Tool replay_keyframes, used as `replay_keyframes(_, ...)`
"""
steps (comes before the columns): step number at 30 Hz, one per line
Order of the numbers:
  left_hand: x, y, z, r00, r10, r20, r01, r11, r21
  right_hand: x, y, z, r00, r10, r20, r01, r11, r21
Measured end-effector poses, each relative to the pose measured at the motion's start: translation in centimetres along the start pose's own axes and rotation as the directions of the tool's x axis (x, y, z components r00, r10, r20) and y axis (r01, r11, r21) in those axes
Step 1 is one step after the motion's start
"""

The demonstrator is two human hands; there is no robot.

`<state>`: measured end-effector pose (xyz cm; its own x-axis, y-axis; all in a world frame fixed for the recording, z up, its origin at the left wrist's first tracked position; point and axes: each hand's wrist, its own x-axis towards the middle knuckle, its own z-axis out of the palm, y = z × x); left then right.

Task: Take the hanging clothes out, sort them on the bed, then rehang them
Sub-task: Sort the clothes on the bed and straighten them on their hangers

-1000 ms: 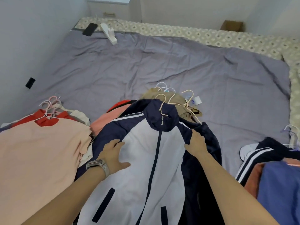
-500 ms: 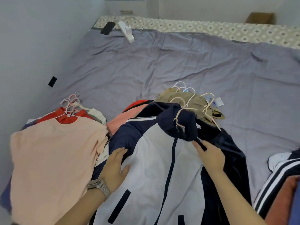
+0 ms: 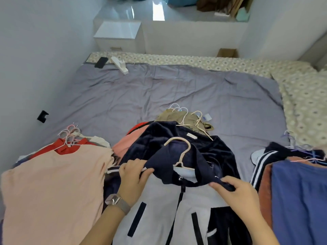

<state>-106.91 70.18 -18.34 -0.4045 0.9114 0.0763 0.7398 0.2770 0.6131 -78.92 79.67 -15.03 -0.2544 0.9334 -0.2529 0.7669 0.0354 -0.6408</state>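
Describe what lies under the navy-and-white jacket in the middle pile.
Under the navy-and-white jacket show a dark navy fleece garment, a salmon-pink one and khaki clothing on hangers. Anything deeper in the pile is covered.

You've got soft, even, cool daylight, bright enough. Glare on the glossy ledge (image 3: 159, 11) and white nightstand (image 3: 117, 30) beyond the bed's (image 3: 177, 92) far edge. Shadows faint. Wide-angle bending at frame edges; overall slightly soft, compression smear.

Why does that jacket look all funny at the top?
Both hands, left hand and right hand, pinch the jacket collar open, so its hanger hook pokes out crooked. Nothing looks torn.
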Motion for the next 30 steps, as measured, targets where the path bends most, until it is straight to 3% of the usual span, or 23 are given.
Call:
replay_keyframes(2, -2.9, 0.2, -2.5, 0.998, -0.009, -0.065, 0.005, 0.998, -0.062, -3.4, -1.9, -0.8, 0.998, -0.047, -0.036, 0.048, 0.998, 0.033)
replay_keyframes(6, -9.8, 1.1, -8.9, 0.998, -0.015, -0.059, 0.007, 0.99, -0.141, -11.8, -6.1, -1.2, 0.98, -0.098, -0.174, 0.102, 0.995, 0.013)
replay_keyframes(9, -16.1, 1.4, -13.4, 0.998, -0.025, -0.051, 0.017, 0.988, -0.154, -18.3, -8.0, -0.2, 0.894, -0.167, -0.417, 0.164, 0.986, -0.043)
replay_keyframes(12, -22.1, 0.3, -16.9, 0.996, -0.087, -0.011, 0.085, 0.986, -0.144, -23.7, -9.1, 2.2, 0.859, -0.144, -0.492, 0.15, 0.988, -0.028)
replay_keyframes(15, -26.4, -1.5, -19.8, 0.987, -0.158, -0.009, 0.156, 0.977, -0.147, -27.9, -11.2, 4.0, 0.866, -0.154, -0.476, 0.163, 0.986, -0.024)
replay_keyframes(21, -32.8, -2.8, -25.4, 0.97, -0.222, -0.1, 0.195, 0.954, -0.226, -33.3, -15.8, 4.3, 0.867, -0.317, -0.386, 0.308, 0.948, -0.086)
replay_keyframes(30, -45.0, -1.2, -32.8, 0.883, -0.348, -0.315, 0.279, 0.929, -0.245, -40.9, -19.9, 4.6, 0.802, -0.548, -0.237, 0.574, 0.817, 0.053)
